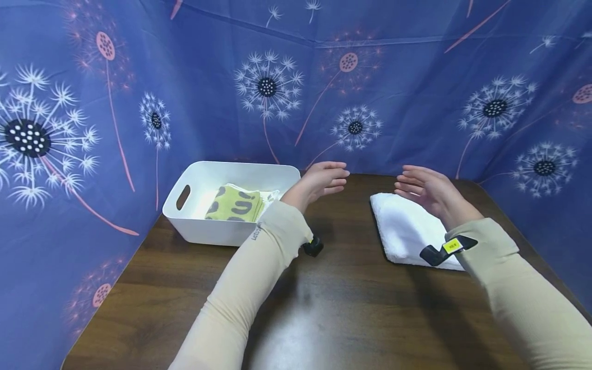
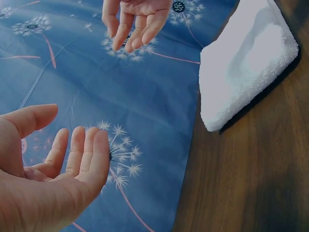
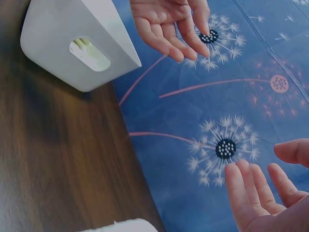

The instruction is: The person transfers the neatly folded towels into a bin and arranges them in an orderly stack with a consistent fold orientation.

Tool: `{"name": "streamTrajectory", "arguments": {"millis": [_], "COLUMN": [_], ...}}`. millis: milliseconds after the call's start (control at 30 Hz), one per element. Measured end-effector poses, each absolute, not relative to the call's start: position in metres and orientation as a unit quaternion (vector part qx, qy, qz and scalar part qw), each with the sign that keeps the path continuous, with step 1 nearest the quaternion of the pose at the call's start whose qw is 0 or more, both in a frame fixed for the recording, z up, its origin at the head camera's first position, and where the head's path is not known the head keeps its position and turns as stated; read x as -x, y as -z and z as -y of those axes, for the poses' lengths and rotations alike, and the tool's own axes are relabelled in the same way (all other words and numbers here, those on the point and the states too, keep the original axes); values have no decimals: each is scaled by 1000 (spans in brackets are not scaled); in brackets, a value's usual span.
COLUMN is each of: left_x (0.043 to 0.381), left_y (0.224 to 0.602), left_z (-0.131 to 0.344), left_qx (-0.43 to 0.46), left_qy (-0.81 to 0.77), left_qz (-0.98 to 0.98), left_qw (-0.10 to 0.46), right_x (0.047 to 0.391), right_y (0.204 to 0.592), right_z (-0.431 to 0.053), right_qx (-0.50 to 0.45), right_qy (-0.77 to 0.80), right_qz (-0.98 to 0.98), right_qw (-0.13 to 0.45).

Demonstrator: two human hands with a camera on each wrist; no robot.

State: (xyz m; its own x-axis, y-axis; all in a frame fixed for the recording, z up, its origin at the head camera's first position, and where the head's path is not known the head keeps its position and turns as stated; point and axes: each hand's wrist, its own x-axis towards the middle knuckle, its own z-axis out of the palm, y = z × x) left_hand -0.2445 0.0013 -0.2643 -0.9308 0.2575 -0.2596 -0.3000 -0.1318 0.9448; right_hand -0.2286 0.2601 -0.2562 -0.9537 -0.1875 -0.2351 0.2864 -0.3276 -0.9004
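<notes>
My left hand [image 1: 321, 181] is raised over the table near the right end of a white plastic bin [image 1: 213, 231], its fingers loosely extended and holding nothing. Inside the bin lies a folded yellow-green cloth [image 1: 233, 203] with grey markings, beside some white fabric partly hidden by the bin wall and my left arm. Above a folded white fluffy towel [image 1: 402, 231] with a dark underside hovers my right hand [image 1: 430, 192], also bare of any object. The palms face each other across a gap, and both wrist views show the fingers relaxed and slightly bent.
The brown wooden table [image 1: 342, 308] stretches beneath both arms. A blue curtain [image 1: 314, 92] with dandelion prints rises along its back and sides. An oval handle hole [image 3: 89, 54] pierces the bin's end wall. Small black cameras are strapped to both wrists.
</notes>
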Motion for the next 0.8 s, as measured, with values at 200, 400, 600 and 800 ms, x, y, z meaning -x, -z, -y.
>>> {"name": "streamTrajectory", "arguments": {"millis": [200,400,600,800], "left_x": [242,242,243,245], "left_y": [269,274,279,285], "left_z": [-7,-14,-24,-34], "left_qx": [15,12,11,4], "left_qy": [-755,-755,-756,-762], "left_qz": [-630,-628,-624,-618], "left_qw": [183,188,196,193], "right_x": [227,226,224,221], "right_y": [259,261,260,259], "right_z": [-274,-287,-303,-318], "right_qx": [-56,-56,-74,-81], "right_qy": [808,817,821,830], "right_qz": [-569,-558,-551,-536], "right_qw": [138,132,131,131]}}
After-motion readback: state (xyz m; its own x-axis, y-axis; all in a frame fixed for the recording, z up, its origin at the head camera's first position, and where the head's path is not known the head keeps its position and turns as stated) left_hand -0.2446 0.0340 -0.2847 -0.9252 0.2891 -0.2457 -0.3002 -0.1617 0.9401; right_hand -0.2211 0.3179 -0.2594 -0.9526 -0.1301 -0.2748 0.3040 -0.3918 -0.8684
